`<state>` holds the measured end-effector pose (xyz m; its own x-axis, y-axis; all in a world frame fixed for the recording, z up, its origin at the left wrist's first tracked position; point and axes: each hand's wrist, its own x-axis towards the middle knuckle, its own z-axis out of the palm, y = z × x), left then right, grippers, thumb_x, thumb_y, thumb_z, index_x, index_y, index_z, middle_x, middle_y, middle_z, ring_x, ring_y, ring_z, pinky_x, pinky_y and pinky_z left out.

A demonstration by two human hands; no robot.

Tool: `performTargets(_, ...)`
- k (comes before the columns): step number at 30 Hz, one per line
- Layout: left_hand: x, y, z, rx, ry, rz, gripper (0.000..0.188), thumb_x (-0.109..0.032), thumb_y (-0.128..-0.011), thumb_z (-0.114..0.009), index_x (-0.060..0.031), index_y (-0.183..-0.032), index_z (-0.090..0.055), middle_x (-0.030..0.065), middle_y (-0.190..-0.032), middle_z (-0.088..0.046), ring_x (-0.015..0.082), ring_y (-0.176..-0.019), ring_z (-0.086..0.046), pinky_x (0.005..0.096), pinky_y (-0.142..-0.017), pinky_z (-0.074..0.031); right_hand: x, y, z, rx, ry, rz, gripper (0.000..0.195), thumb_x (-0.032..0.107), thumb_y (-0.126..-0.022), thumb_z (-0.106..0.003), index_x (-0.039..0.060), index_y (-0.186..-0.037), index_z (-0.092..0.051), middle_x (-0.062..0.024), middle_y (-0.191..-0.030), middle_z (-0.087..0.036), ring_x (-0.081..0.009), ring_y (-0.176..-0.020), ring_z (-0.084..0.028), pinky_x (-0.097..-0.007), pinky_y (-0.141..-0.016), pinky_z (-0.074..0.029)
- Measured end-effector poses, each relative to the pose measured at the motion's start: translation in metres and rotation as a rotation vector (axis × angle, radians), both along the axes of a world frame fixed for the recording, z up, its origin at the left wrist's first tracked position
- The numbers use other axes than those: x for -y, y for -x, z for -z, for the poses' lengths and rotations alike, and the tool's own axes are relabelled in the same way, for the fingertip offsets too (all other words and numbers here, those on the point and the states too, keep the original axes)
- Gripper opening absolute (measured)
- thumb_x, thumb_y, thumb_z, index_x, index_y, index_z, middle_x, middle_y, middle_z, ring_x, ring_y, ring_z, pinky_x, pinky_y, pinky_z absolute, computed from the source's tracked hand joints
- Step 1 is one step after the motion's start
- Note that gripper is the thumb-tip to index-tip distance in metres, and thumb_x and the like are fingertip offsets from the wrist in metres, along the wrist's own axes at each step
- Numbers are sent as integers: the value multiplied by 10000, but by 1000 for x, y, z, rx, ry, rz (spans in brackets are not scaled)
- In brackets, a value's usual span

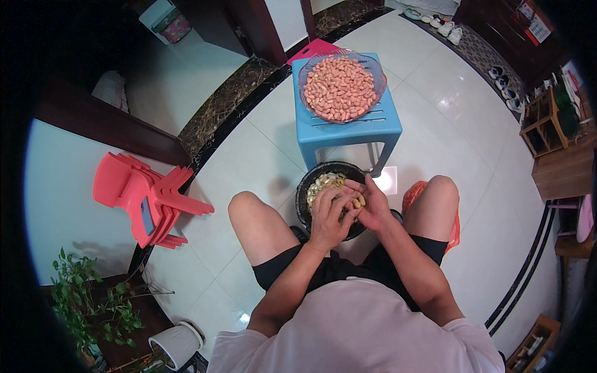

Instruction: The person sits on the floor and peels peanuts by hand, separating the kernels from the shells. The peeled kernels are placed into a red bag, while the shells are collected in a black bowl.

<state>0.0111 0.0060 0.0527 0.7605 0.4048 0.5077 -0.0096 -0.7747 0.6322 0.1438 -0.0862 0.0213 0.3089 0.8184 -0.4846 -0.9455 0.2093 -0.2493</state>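
Note:
Both my hands meet over a round black tub (302,205) on the floor between my feet. In my right hand (373,205) lie a few unshelled peanuts (358,202), resting on the palm and fingers. My left hand (329,219) reaches across beside them with its fingers curved; whether it grips a peanut cannot be told. Pale peanut shells (322,184) show in the tub to the left of my fingers. Beyond the tub, a clear glass-like bowl (380,84) full of shelled pink peanuts (340,88) sits on a blue plastic stool (350,133).
Stacked red plastic chairs (135,191) stand at the left with a phone (147,216) on the seat. A potted plant (93,298) and white pot (177,345) are lower left. A red mesh bag (454,228) lies by my right leg. Shoes (445,28) line the far mat.

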Motion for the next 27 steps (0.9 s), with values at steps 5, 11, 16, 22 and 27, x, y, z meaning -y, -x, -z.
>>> performTargets(5, 5, -5, 8, -64, 3, 31, 264, -143, -854, -735, -71, -1101, -674, 138, -1209, -596, 398, -1207, -516, 509, -1056, -387, -2, 9, -4, 29, 102, -10, 642, 508, -1075, -378, -60, -1323, -546, -165, -1187, -652, -257, -1045, -658, -349, -843, -554)
performTargets(11, 0, -4, 35, -86, 292, -16, 162, -39, -912, -656, -29, -1074, -653, 169, -1125, -633, 359, -1057, -618, 438, -933, -483, 2, 14, 7, 157, 167, -52, 482, 424, -1074, -444, -7, -1214, -610, -99, -1063, -660, -186, -886, -642, -319, -734, -535)
performTargets(16, -4, -6, 37, -79, 328, -68, 194, -2, -944, -602, -12, -1135, -634, 184, -1060, -650, 359, -961, -655, 407, -858, -522, 12, 16, 8, 390, 270, -147, 259, 316, -1039, -559, 67, -1052, -632, 21, -791, -565, -82, -596, -486, -240, -512, -374)
performTargets(22, -6, -6, 40, -129, 471, -23, 283, -1, -940, -613, -9, -1220, -646, 153, -1060, -657, 308, -1001, -657, 385, -878, -521, 10, 20, 0, 582, 348, -137, 188, 264, -1013, -622, 90, -942, -624, 68, -691, -483, -40, -520, -393, -223, -456, -281)
performTargets(27, -10, -5, 44, -182, 731, -25, 286, 10, -930, -647, 21, -1216, -659, 110, -1071, -671, 153, -1020, -646, 302, -899, -508, 10, 17, 4, 508, 334, -168, 203, 278, -1030, -599, 105, -924, -601, 65, -698, -473, -40, -532, -395, -226, -454, -282)
